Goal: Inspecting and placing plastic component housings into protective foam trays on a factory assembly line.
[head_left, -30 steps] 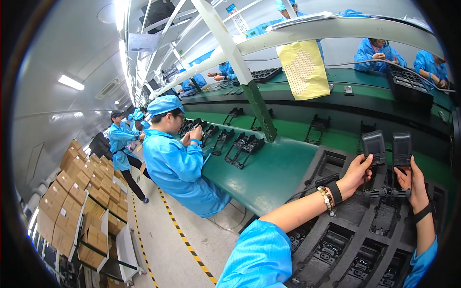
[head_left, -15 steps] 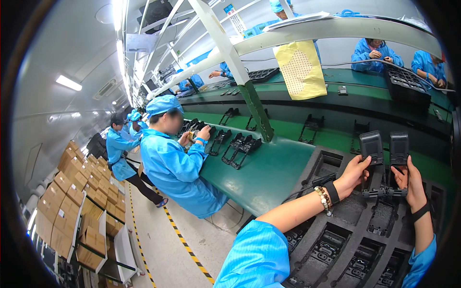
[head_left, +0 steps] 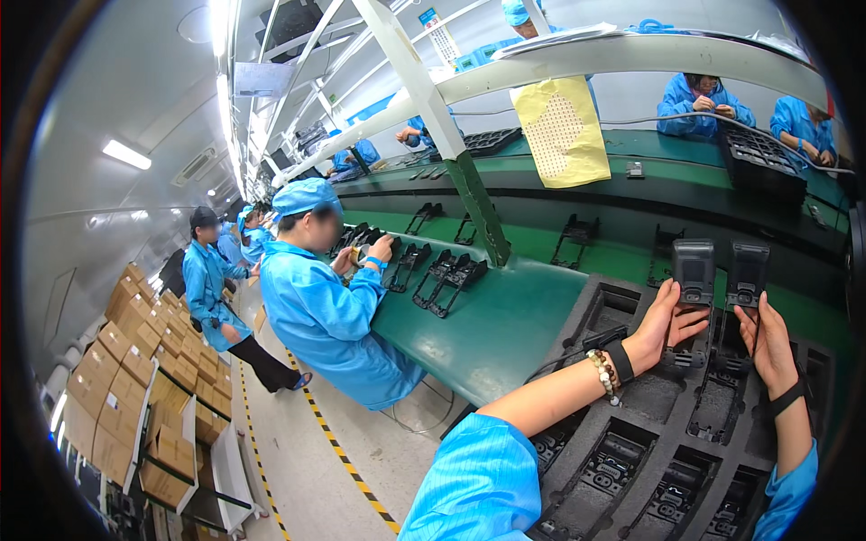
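Note:
Above the tray, my left hand holds a black plastic bracket with a boxy upper end, pinched at thumb and forefinger while its other fingers spread. Close beside it, my right hand grips a second, similar black bracket by its side. Both stand roughly upright, side by side, and their thin lower parts reach down between my hands. Under them lies a dark grey foam tray with cut-out compartments. Several of its nearer compartments hold black mechanical parts.
To my left is a green workbench with black brackets on it, where a co-worker sits handling a part. Beyond runs a green conveyor carrying more brackets. A slanted post rises ahead. Cartons line the aisle.
My left hand's fingers have spread and its bracket has turned slightly. Both hands stay over the tray. Brackets on the conveyor have shifted left. A person in the aisle has come nearer.

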`<state>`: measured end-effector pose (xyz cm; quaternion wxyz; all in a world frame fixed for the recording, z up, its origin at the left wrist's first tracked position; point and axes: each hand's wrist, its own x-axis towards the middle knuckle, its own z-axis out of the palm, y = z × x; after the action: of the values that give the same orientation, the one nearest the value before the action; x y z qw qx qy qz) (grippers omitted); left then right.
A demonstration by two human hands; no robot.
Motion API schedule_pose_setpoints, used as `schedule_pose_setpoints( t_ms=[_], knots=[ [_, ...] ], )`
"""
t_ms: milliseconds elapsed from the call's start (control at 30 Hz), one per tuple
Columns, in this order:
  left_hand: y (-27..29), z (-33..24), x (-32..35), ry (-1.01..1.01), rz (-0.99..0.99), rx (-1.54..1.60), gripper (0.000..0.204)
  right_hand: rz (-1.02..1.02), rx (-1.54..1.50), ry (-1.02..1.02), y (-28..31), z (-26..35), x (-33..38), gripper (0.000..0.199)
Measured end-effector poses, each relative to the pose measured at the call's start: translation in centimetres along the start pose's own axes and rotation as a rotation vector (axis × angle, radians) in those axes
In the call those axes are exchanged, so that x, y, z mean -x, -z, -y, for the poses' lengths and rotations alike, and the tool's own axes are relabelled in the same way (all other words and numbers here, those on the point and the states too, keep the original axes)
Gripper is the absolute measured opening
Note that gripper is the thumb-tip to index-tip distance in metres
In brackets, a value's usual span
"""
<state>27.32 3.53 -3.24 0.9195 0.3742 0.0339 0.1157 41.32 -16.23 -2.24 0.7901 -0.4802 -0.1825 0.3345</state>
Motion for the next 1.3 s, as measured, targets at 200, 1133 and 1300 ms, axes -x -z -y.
schedule_pose_setpoints(
  t_ms=[200, 1133, 1300],
  knots=[
    [-1.5, -0.7, 1.0, 0.046, 0.087, 0.086, 0.034, -0.044, 0.018, -0.010, 0.6, 0.1, 0.0, 0.030],
    [-1.6, -0.6, 1.1, 0.059, 0.106, -0.169, 0.075, 0.141, -0.028, -0.056, -2.6, 0.3, 2.2, 0.043],
    [-1.5, -0.4, 1.0, 0.066, 0.089, -0.180, 0.080, 0.136, -0.067, -0.101, -2.1, 0.5, 1.7, 0.035]
  ],
)
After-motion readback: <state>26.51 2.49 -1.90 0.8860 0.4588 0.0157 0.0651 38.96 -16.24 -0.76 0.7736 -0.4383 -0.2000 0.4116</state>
